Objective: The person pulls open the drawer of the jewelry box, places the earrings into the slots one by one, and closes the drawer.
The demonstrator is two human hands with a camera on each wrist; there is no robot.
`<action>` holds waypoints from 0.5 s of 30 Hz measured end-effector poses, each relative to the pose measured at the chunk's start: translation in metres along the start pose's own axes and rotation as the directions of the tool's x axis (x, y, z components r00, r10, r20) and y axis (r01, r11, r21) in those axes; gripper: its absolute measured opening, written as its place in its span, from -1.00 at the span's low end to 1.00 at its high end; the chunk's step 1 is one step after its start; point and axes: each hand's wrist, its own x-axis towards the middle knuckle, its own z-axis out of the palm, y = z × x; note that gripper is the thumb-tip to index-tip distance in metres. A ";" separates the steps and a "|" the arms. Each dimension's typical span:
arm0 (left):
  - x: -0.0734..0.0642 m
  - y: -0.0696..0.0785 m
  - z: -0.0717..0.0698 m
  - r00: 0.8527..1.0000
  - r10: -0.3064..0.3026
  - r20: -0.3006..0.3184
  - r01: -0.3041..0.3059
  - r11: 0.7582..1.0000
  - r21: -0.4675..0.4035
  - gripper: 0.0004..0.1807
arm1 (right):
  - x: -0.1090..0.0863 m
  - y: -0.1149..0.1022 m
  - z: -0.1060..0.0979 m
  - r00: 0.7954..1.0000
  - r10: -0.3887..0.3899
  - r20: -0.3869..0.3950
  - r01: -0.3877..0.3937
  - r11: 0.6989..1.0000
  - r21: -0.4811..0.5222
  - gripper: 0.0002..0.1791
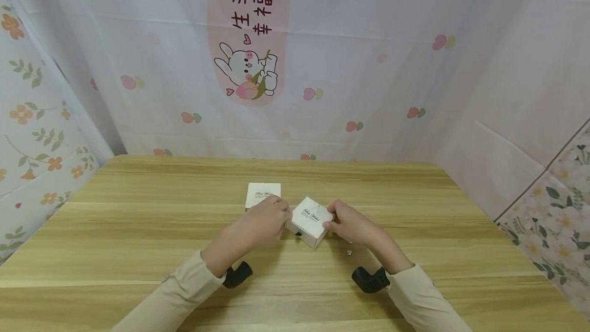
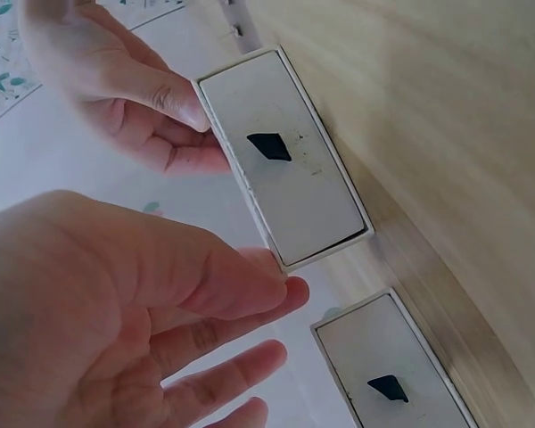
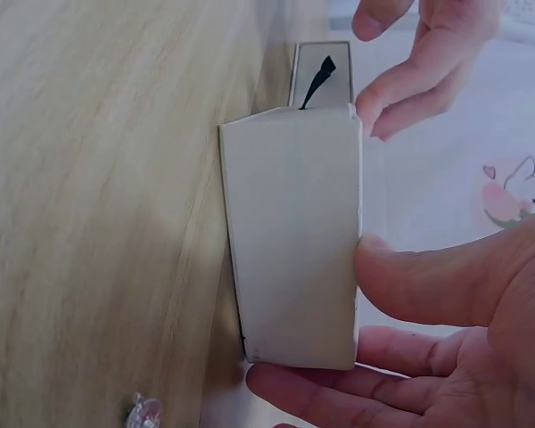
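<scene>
A small white drawer box [image 1: 310, 219] printed "Best Wishes" sits turned at an angle on the table. My right hand [image 1: 352, 223] grips its right side, thumb on the top edge and fingers behind, as the right wrist view shows. A black ribbon tab [image 2: 269, 147] sticks out of its drawer front, which is flush in the sleeve. My left hand [image 1: 265, 219] has its fingertips at the box's left corner, the other fingers loosely spread. Behind that hand stands a second white drawer box [image 1: 264, 194], with its own black ribbon tab [image 2: 389, 389].
Small shiny clear pieces [image 1: 349, 252] lie on the wooden table [image 1: 152, 250] beside my right wrist; their kind is too small to tell. A printed curtain [image 1: 350, 65] hangs behind the table. Each wrist bears a black mount [image 1: 371, 279].
</scene>
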 end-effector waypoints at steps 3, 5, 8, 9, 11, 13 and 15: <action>-0.003 0.001 0.000 1.000 0.013 -0.016 -0.012 1.000 0.028 -0.74 | -0.001 -0.002 0.000 1.000 -0.010 0.007 0.011 1.000 -0.018 -0.67; -0.006 0.001 0.000 0.999 0.019 -0.029 -0.018 0.999 0.036 -0.75 | -0.002 -0.003 0.000 1.000 -0.017 0.014 0.017 0.999 -0.027 -0.67; -0.009 0.002 -0.001 0.999 0.027 -0.041 -0.026 0.999 0.031 -0.76 | -0.003 -0.005 0.000 1.000 -0.016 0.022 0.016 0.999 -0.031 -0.67; -0.010 0.003 -0.002 0.999 0.029 -0.043 -0.028 0.999 0.029 -0.76 | -0.004 -0.006 0.000 0.999 -0.017 0.029 0.018 0.999 -0.030 -0.67; -0.012 0.003 -0.003 0.999 0.028 -0.041 -0.028 1.000 0.014 -0.76 | -0.004 -0.006 -0.001 0.999 -0.009 0.034 0.010 1.000 -0.030 -0.67; -0.013 0.004 -0.004 0.999 0.024 -0.036 -0.024 1.000 -0.002 -0.75 | -0.006 -0.007 -0.001 0.999 -0.003 0.037 0.004 1.000 -0.028 -0.66; -0.015 0.004 -0.005 0.999 0.019 -0.028 -0.020 1.000 -0.012 -0.74 | -0.006 -0.007 0.000 0.999 -0.001 0.034 0.002 0.999 -0.033 -0.66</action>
